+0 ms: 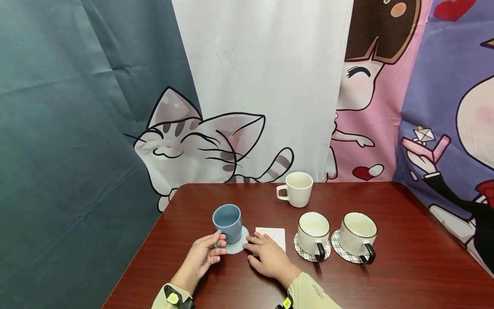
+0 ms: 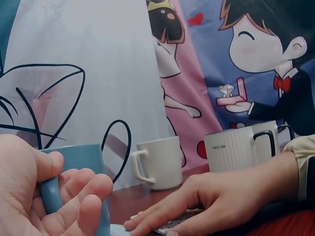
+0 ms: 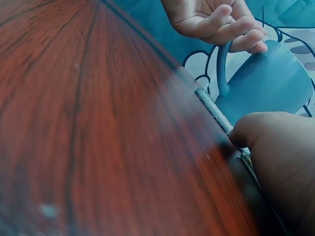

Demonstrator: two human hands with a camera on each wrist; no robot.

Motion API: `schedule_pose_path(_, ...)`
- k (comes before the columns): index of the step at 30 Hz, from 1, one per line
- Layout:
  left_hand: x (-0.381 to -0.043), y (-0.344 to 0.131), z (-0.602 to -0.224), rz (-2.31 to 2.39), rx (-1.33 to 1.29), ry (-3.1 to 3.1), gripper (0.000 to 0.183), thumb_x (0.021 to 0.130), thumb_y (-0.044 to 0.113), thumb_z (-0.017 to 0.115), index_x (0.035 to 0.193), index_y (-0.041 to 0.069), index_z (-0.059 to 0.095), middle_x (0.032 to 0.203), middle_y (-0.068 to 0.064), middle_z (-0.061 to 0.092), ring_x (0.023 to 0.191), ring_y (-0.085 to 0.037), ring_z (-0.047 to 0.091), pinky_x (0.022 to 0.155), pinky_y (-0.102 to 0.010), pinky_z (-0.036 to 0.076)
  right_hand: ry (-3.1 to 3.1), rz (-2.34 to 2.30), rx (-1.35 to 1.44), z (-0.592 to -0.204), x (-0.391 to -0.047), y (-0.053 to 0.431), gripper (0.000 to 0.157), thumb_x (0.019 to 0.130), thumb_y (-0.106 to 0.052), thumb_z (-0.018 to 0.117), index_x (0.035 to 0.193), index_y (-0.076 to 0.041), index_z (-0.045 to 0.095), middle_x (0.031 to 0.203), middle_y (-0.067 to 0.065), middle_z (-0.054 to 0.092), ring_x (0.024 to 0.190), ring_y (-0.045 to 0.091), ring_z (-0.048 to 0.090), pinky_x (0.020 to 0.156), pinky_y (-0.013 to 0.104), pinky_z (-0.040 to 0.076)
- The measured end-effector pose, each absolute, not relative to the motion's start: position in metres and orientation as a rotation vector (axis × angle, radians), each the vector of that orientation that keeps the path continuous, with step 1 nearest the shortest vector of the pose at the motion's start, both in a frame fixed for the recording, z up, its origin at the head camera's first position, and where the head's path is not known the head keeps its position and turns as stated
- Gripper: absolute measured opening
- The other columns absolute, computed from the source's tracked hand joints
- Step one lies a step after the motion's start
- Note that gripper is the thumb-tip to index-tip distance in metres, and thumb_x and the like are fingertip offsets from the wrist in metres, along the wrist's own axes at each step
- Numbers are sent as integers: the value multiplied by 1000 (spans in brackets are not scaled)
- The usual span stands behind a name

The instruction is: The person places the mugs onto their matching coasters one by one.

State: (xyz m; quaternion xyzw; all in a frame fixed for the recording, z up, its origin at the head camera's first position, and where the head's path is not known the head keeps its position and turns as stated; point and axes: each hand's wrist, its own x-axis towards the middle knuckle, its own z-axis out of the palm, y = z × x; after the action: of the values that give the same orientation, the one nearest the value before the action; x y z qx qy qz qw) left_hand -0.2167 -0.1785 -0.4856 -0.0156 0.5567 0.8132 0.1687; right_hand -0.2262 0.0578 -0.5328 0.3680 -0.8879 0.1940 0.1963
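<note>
My left hand [image 1: 206,256] pinches the handle of a blue mug [image 1: 230,227] between thumb and fingers. Under the mug lies a round pale-blue coaster [image 1: 240,244]; whether the mug's base fully rests on it is hard to tell. Fingers fairly straight, my right hand [image 1: 270,259] reaches over the near left part of a white square coaster [image 1: 275,235], and its fingertips are at the blue coaster's right edge. The right wrist view shows the mug's handle [image 3: 222,71] held from above, with the right thumb [image 3: 246,130] by the coaster's edge.
Two ribbed white mugs with black handles, one nearer [image 1: 313,234] and one farther right [image 1: 356,236], stand on round plaid coasters. A plain white mug [image 1: 300,191] stands farther back on the red-brown table [image 1: 405,223]. Behind the table hangs a cartoon-printed curtain [image 1: 262,64].
</note>
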Motion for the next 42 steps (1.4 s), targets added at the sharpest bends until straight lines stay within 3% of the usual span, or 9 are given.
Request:
schedule_pose_path(16,-209,-168,-483,2309,-68,1586,26,92,28,54,95,4,62,70,0,60,55,-10,61,48,-21,47,-2510,525,1026,-536,-225,57,34,84,-28,58,116,-18,65,127,6,55,122,33,44,97,52,33)
schedule_pose_path(25,-205,-170,-483,2228,-32,1637,33,92,32,54,105,2,61,82,0,64,66,-12,65,52,-24,49,-2514,524,1026,-535,-224,58,35,83,-26,59,116,-17,65,127,7,55,122,34,44,97,52,33)
schedule_pose_path(31,-204,-173,-482,2104,4,1862,48,90,36,56,113,-5,57,87,-2,65,68,-15,65,51,-25,48,-2526,533,1018,-535,-223,57,35,83,-26,59,116,-16,65,128,7,54,123,33,43,98,53,32)
schedule_pose_path(36,-209,-177,-474,1887,124,2203,43,90,35,57,102,-7,61,85,-12,64,61,-19,65,42,-24,42,-2552,517,1015,-529,-225,56,35,83,-26,58,116,-17,65,128,6,54,123,33,42,98,53,32)
schedule_pose_path(42,-211,-179,-450,1359,267,2679,32,89,36,57,87,6,66,70,-10,62,52,-18,61,38,-29,39,-2569,564,1010,-513,-225,61,30,83,-23,58,110,-13,67,122,7,58,120,31,47,98,46,36)
